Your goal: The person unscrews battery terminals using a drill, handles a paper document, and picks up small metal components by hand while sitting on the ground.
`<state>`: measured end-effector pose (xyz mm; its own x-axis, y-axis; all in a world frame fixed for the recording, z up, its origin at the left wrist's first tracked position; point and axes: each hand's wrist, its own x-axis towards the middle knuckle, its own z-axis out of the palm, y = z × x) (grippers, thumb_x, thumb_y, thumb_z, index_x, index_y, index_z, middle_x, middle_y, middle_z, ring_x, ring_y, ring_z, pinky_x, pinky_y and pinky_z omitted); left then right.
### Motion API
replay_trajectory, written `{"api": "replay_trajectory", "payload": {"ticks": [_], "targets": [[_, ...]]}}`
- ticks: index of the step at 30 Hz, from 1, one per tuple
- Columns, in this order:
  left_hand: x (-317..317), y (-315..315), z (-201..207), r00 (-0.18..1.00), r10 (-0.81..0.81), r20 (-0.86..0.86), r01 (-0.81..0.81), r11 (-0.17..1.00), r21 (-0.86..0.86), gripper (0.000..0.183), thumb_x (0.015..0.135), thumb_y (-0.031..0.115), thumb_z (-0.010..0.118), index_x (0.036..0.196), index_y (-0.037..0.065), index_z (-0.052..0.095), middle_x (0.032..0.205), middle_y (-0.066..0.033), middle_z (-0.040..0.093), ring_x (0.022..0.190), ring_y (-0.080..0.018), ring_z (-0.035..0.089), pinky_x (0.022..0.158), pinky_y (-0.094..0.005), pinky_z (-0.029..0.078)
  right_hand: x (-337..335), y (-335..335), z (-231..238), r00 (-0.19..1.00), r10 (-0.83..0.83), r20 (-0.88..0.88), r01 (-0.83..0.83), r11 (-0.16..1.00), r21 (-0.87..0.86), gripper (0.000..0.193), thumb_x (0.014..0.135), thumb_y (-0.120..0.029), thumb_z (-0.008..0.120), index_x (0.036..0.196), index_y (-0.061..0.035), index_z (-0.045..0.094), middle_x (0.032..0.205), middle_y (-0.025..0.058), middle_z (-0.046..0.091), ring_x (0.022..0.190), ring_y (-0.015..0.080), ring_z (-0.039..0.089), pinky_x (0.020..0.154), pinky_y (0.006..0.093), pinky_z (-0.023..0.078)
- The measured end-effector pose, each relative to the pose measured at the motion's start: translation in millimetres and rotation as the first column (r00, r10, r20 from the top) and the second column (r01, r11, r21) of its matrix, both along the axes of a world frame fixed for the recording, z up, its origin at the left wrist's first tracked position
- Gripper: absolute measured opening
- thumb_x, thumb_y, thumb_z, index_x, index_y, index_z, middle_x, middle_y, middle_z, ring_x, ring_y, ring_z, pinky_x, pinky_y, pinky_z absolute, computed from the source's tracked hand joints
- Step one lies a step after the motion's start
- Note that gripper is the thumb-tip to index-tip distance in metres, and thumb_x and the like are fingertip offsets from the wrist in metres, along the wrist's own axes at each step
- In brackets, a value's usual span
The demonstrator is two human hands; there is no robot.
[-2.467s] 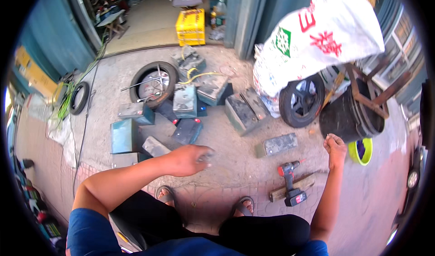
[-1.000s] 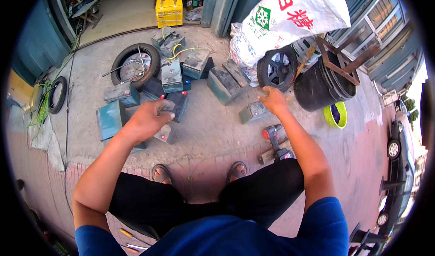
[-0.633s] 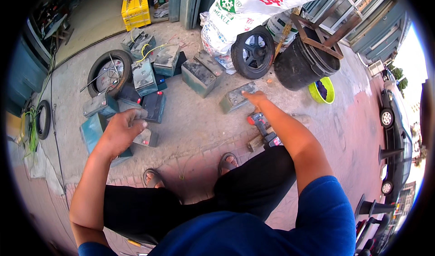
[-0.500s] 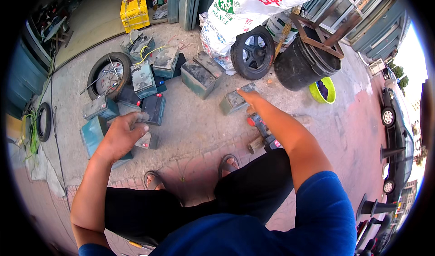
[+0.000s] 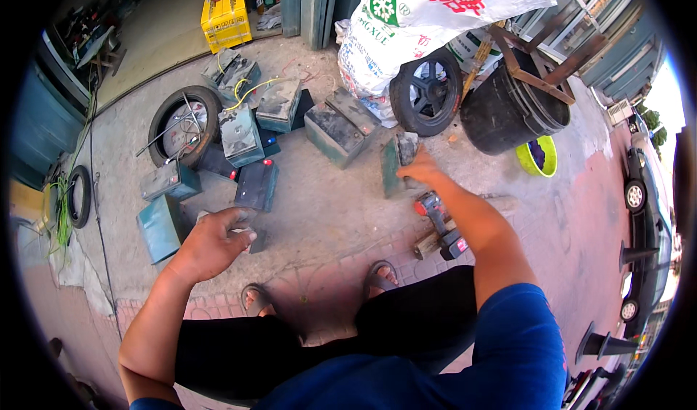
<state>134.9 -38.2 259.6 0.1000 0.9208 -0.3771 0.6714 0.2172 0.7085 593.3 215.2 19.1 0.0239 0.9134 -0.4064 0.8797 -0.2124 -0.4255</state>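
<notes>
My right hand (image 5: 421,168) grips the near right edge of a dusty grey-green battery (image 5: 393,172), which is tilted on the concrete. My left hand (image 5: 210,244) hovers over the left side, its fingers loosely curled and the thumb apart from them, and I see nothing held. Beneath it a small battery (image 5: 258,242) is mostly hidden. Close by are a dark battery with red terminals (image 5: 256,185), a teal battery (image 5: 161,228) and another grey-topped one (image 5: 171,181). A red and black cordless power tool (image 5: 441,225) lies on a wood block (image 5: 428,245) below my right forearm.
Farther off sit more used batteries (image 5: 241,134), a large two-part battery block (image 5: 341,127) and a tyre (image 5: 210,112) with metal rods in it. A white sack (image 5: 377,54), a spoked wheel (image 5: 428,91), a black bucket (image 5: 501,116) and a lime-green bowl (image 5: 549,156) stand at the right.
The battery under my right hand has tipped from lying flat to tilted, and that hand has closed on its edge. The whole view has shifted slightly; my left hand stays over the small battery.
</notes>
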Motion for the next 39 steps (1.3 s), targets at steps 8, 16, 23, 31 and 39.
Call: {"api": "replay_trajectory", "payload": {"ticks": [8,16,23,31,39], "targets": [[-8,-1,-18,0.995,-0.099,-0.02,0.099,0.995,0.029,0.045,0.096,0.025,0.072,0.127,-0.006,0.065,0.114,-0.0288,0.072,0.109,-0.0407,0.071,0.096,-0.0433,0.054,-14,-6,16,0.946,0.12,0.303,-0.1,0.992,-0.081,0.134,0.065,-0.047,0.094,0.159,0.0138,0.021,0.154,0.0294,0.05,0.143,0.0356,0.053,0.116,0.0363,0.046],[0,2,-14,0.986,-0.147,-0.072,0.151,0.987,0.047,0.047,0.095,0.027,0.073,0.129,-0.006,0.064,0.115,-0.0292,0.071,0.109,-0.0428,0.069,0.095,-0.0451,0.054,-12,-10,20,0.958,0.107,0.265,-0.122,0.992,0.042,0.121,0.062,-0.043,0.095,0.153,0.0104,0.037,0.138,0.03,0.063,0.13,0.0379,0.063,0.108,0.0385,0.051],[-1,-2,-5,0.98,-0.183,-0.083,0.187,0.981,0.044,0.046,0.095,0.026,0.073,0.128,-0.005,0.065,0.116,-0.0286,0.071,0.108,-0.043,0.07,0.095,-0.0452,0.054,-12,-21,24,0.849,0.422,0.317,-0.456,0.889,0.037,0.093,0.06,-0.039,0.094,0.134,0.0002,0.052,0.124,0.0256,0.069,0.113,0.043,0.069,0.097,0.0454,0.056],[11,2,-14,0.981,-0.188,-0.042,0.189,0.982,0.027,0.045,0.094,0.024,0.073,0.128,-0.004,0.066,0.116,-0.028,0.072,0.109,-0.0421,0.07,0.095,-0.0452,0.054,-21,-50,29,0.611,0.769,0.189,-0.784,0.62,0.01,0.078,0.064,-0.022,0.091,0.129,-0.0022,0.053,0.126,0.0242,0.064,0.122,0.0396,0.063,0.102,0.0457,0.053],[24,6,-24,0.953,-0.244,-0.182,0.261,0.963,0.074,0.048,0.091,0.022,0.075,0.132,-0.001,0.066,0.121,-0.0263,0.073,0.115,-0.0406,0.071,0.098,-0.0432,0.054,-41,-43,23,0.591,0.738,0.326,-0.766,0.64,-0.058,0.111,0.061,-0.029,0.098,0.152,-0.0019,0.04,0.141,0.0221,0.059,0.132,0.0389,0.058,0.108,0.047,0.049]]}}
